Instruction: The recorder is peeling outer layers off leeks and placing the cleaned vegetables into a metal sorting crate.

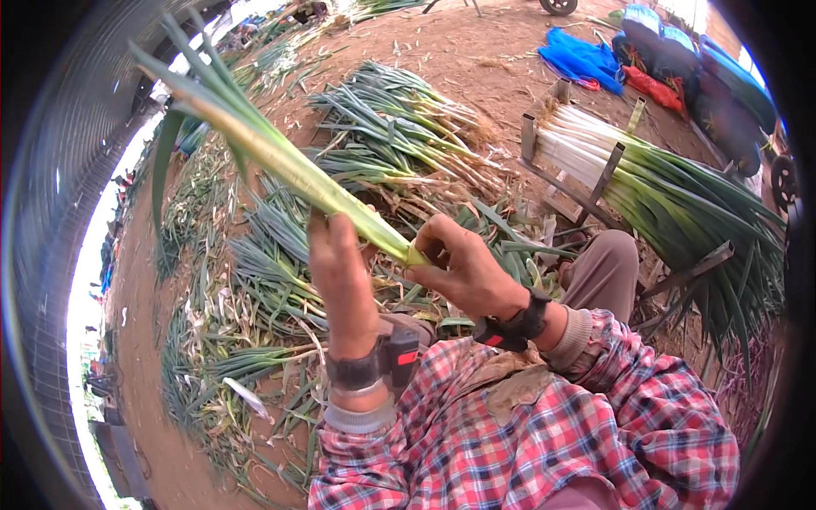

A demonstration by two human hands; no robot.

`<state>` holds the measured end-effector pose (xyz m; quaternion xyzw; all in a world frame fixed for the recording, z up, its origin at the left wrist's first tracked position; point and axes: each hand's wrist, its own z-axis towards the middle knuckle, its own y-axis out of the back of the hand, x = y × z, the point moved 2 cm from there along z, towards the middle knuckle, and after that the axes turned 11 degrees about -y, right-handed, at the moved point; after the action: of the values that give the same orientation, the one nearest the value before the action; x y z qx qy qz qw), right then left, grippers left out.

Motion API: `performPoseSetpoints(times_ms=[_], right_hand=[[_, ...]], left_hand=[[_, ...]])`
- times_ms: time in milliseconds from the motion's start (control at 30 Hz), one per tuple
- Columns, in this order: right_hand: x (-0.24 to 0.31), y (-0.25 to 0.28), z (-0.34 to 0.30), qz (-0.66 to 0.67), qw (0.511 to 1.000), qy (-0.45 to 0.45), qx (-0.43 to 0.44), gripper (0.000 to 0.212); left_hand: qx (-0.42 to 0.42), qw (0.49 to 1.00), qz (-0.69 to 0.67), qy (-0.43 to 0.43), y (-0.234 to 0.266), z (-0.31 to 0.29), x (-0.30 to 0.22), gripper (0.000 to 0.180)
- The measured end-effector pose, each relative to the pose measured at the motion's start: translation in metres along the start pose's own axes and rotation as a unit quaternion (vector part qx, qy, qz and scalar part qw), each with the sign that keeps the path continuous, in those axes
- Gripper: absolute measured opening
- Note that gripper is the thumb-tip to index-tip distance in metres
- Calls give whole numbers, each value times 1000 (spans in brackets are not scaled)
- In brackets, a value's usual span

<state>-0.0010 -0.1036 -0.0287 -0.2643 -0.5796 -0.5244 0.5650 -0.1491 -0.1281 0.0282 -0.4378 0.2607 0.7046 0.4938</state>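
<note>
A single leek (289, 166) slants across the middle, its green leaf tips up at the far left and its lower end toward my right hand. My left hand (342, 276) is wrapped round the stalk from below, partly blurred. Thumb and fingers of my right hand (466, 265) pinch the leek's pale lower end. Whether they hold a loose outer layer there or the stalk itself, I cannot tell. Beyond my hands lies a pile of untrimmed leeks (399, 119) with brownish root ends. More leeks (272, 246) lie to the left, beside my left wrist.
On the right, a metal rack (599, 183) holds a thick bundle of leeks with white stems (586, 144). Stripped leaves (208, 327) litter the dirt ground at left. A blue sheet (582, 59), a red bag (654, 89) and filled sacks (722, 102) lie at the far right.
</note>
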Motion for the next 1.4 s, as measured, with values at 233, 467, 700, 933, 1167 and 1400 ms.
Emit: performPoseSetpoints(times_ms=[233, 467, 700, 933, 1167, 1400], right_hand=[[5, -4, 7, 375, 902, -86, 193, 32], [-1, 5, 26, 207, 955, -35, 209, 42], [3, 14, 21, 175, 961, -63, 203, 43], [8, 25, 2, 185, 970, 6, 160, 29], [-6, 16, -14, 240, 957, -55, 152, 19], [8, 9, -3, 301, 940, -79, 137, 20]], left_hand=[[48, 965, -240, 90, 7, 3, 9, 30], [71, 979, -178, 68, 5, 2, -1, 25], [46, 992, -91, 74, -4, 1, -1, 25], [48, 998, -13, 31, -11, 6, 14, 26], [53, 925, -330, 180, -20, 6, 28, 34], [50, 951, -258, 165, -15, -3, 16, 42]])
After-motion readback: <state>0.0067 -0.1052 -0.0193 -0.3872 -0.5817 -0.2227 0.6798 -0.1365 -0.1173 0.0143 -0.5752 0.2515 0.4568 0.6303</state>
